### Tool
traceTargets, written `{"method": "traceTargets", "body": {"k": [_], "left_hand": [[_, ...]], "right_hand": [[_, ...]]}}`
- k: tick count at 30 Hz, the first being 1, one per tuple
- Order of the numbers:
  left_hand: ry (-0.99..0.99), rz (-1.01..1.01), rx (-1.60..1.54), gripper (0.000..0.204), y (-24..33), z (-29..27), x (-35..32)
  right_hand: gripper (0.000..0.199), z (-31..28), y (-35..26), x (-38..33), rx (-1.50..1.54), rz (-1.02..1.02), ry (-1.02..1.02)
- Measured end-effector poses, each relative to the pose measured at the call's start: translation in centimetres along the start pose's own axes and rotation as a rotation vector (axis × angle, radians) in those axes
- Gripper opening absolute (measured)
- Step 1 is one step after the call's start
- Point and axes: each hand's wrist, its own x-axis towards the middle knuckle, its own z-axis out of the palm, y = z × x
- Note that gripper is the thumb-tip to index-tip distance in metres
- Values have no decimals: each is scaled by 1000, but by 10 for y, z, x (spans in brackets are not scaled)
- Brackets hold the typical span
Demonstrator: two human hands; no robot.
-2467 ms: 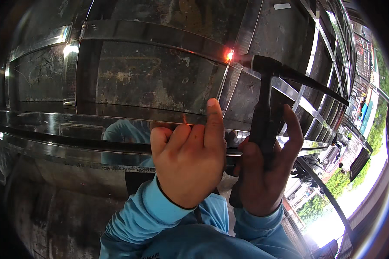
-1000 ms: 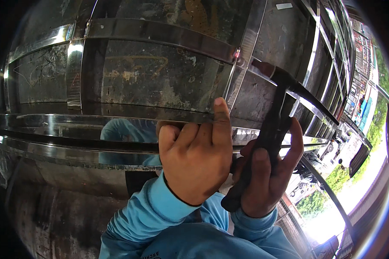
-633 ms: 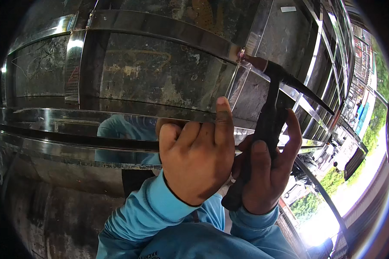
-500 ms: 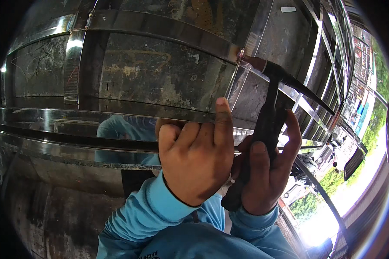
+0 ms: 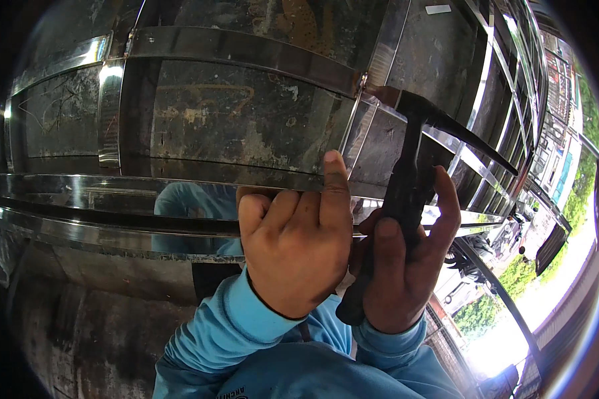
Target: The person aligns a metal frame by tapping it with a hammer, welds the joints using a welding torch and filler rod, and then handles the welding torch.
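Nearby, long light blue fabric sleeves lead up to two bare hands set side by side; whether they touch cannot be told. The left hand is curled with its index finger straight, lying against a mirror-polished metal bar, probably braced there for steadiness; what its folded fingers grip is hidden. The right hand wraps the handle of a black T-shaped welding torch, thumb laid along it, likely for fine control of the angle. That torch's tail pokes out between the wrists, while its tapered rear cap slants off beyond the right hand, leaving the pinkish tapered nozzle turned leftward. Ahead of both hands, this nozzle sits right at a small discoloured metal joint, contact unclear, where a flat shiny metal crossbar meets another strip. Beneath the frame is a dark, scuffed desk, seemingly its support. Far past the right hand, bright green foliage shows outdoors.
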Motion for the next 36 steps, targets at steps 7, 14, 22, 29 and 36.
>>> {"method": "traceTargets", "body": {"k": [7,14,22,29,36], "left_hand": [[-50,-25,-27,55,-1,-5,-1],[-78,-28,-53,48,1,-9,-1],[-184,-54,36,44,5,-14,3],[-58,-53,-17,42,3,-8,2],[-42,-34,-222,51,-4,-1,-2]], "right_hand": [[70,3,-3,-2,-7,1,11],[71,1,0,0,-43,-34,0],[73,7,-2,-2,11,-17,23],[71,7,1,-1,16,-34,36],[71,0,0,2,0,-22,-27]]}}
